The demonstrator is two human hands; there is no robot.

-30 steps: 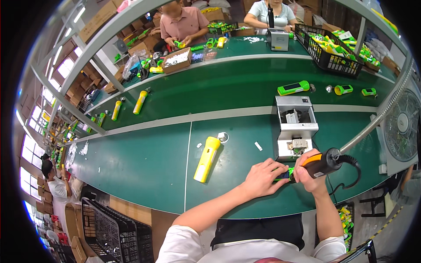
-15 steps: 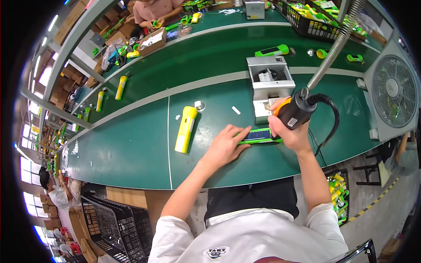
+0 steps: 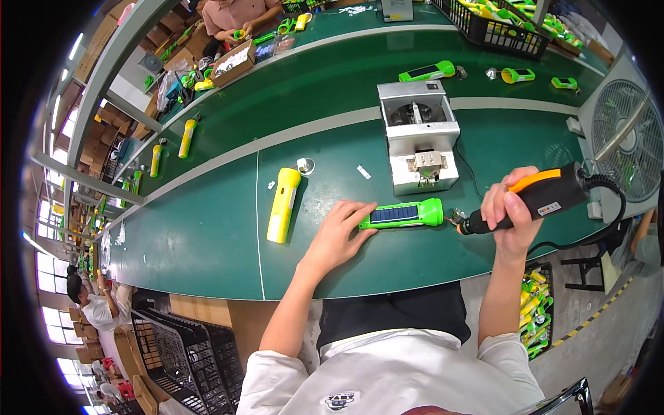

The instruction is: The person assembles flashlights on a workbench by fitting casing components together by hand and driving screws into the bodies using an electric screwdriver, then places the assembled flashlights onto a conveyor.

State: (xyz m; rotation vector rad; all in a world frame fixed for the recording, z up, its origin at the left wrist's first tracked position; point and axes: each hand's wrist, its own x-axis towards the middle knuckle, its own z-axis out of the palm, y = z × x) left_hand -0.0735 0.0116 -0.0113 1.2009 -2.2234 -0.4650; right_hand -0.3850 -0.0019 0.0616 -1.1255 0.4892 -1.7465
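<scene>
A green flashlight body (image 3: 401, 214) with a dark solar panel on its side lies on the green table in front of me. My left hand (image 3: 340, 235) grips its tail end, thumb on the near side and fingers on the far side. To the right, my right hand (image 3: 513, 211) is wrapped round a black and orange electric screwdriver (image 3: 553, 194), held tilted with its tip down to the left. By that tip and the flashlight's open head lies a small shiny part with wires (image 3: 456, 216); whether the tip touches it I cannot tell.
Beyond the flashlight stands a silver metal machine (image 3: 423, 138). A yellow flashlight (image 3: 283, 205) lies on the left beside a shiny reflector (image 3: 305, 165). A fan (image 3: 624, 138) stands at right. Parts lie on the far belt, where a co-worker (image 3: 238, 17) sits. Black crates (image 3: 187, 346) stand below left.
My right hand has swung the screwdriver right, off the flashlight, and tilted it over. The flashlight and my left hand have shifted slightly left. The flashlight's head and the wired part now show.
</scene>
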